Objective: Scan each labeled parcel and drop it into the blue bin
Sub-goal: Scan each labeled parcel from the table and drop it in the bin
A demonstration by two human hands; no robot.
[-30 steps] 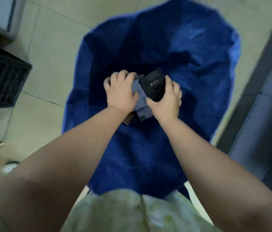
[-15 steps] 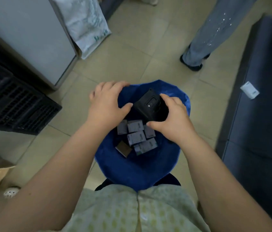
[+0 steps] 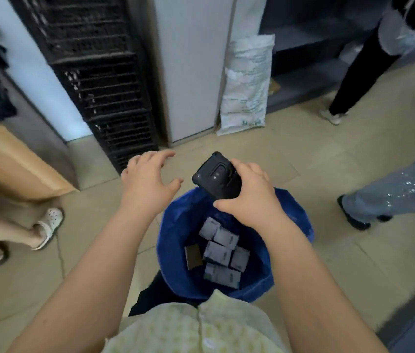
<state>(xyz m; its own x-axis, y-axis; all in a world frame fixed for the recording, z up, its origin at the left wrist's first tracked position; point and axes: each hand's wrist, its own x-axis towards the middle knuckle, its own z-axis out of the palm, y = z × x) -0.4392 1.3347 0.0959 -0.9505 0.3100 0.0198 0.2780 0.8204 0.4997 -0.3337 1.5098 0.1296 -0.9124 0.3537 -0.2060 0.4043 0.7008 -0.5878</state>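
The blue bin (image 3: 175, 240) stands on the floor right below me, with several small grey labeled parcels (image 3: 223, 253) and one brown one (image 3: 193, 256) lying at its bottom. My right hand (image 3: 249, 200) grips a black handheld scanner (image 3: 215, 175) above the bin's far rim. My left hand (image 3: 147, 182) hovers to the left of the scanner, above the floor beyond the bin, with fingers spread and holding nothing.
A tall stack of black crates (image 3: 101, 80) and a grey cabinet (image 3: 188, 64) stand ahead, with a white sack (image 3: 247, 82) leaning beside them. People's legs stand at the left (image 3: 22, 225) and right (image 3: 392, 197). A brown table corner (image 3: 15, 164) is at the left.
My head lifted, so the bin looks smaller and more of the room shows. My left hand let go of a parcel over the bin and rose, fingers spreading. The scanner rose too.
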